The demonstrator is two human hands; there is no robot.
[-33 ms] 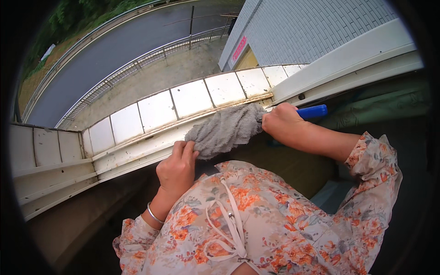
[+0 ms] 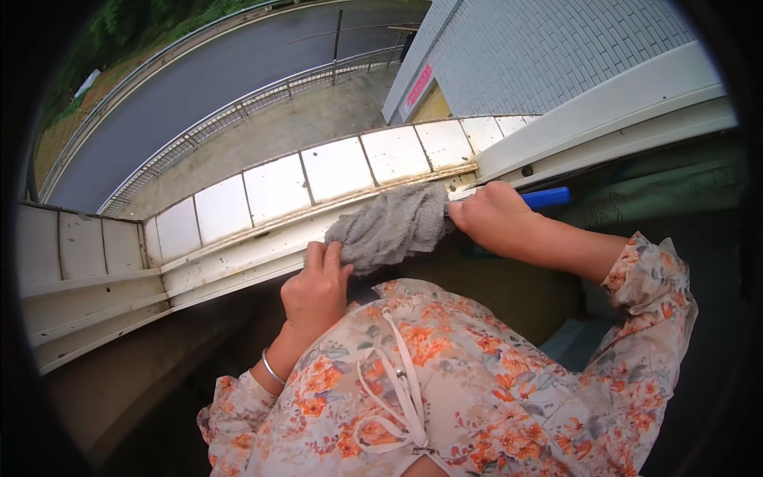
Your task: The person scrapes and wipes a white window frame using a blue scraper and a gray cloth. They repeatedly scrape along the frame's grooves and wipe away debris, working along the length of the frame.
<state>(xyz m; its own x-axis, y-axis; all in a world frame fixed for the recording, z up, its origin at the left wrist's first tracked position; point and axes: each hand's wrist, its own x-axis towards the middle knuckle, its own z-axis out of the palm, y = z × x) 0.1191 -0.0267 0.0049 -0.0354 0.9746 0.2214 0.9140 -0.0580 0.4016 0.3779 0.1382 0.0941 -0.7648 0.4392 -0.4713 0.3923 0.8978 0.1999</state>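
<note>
- One sign (image 2: 419, 85), small and pink-red, just left of the grey brick wall (image 2: 556, 63) — a narrow strip, slanting in this view.
- It stands on the plain pale face that adjoins the brick wall's left edge.
- Red marks, apparently a row of characters, run along the strip — too small and blurred to read.
- Readable text, numbers or brand names: none, on that sign or elsewhere.

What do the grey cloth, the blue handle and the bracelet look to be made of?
Grey cloth: probably soft towelling, from its fuzzy, folded surface. Blue handle: likely plastic, smooth and evenly coloured. Bracelet: apparently metal, silvery and shiny.
</note>
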